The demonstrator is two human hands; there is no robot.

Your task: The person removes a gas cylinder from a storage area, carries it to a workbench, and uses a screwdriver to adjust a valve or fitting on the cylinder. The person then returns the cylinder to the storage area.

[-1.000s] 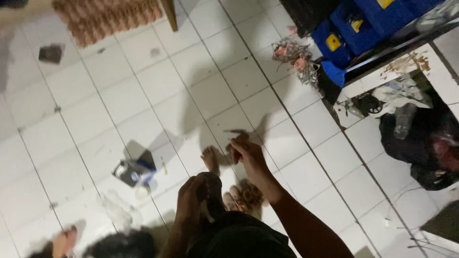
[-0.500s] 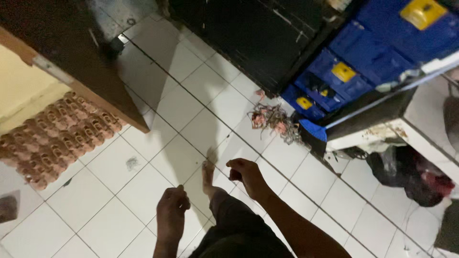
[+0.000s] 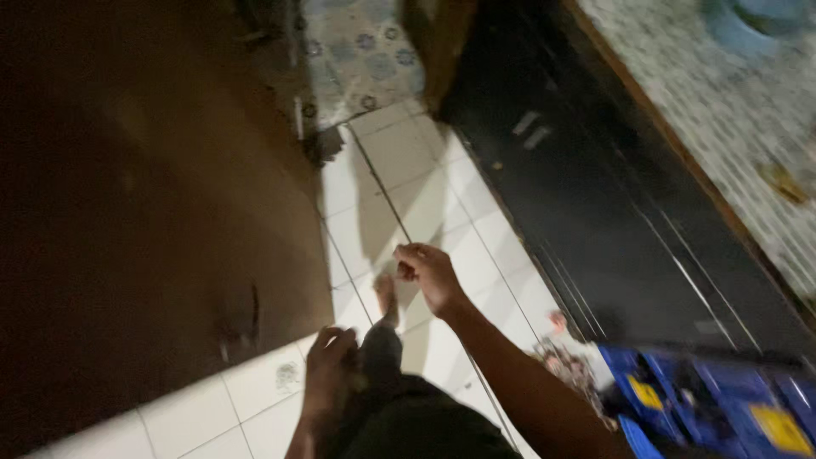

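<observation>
Head view, blurry: right hand (image 3: 429,274) clenched over white tile floor (image 3: 399,187), contents too blurred to tell. Left hand (image 3: 327,365) curled at dark trouser leg (image 3: 382,353), holding nothing visible. Blue crates (image 3: 714,404) lower right.

A person stands on a white tiled floor (image 3: 382,170), one bare foot (image 3: 387,297) forward. The left hand (image 3: 327,365) hangs beside the left thigh; the right hand (image 3: 429,272) is raised in front, right of the foot. A large dark brown wooden panel (image 3: 153,212) lies left. A long black cabinet front (image 3: 595,221) runs along the right, with blue plastic crates (image 3: 714,408) at its near end.
</observation>
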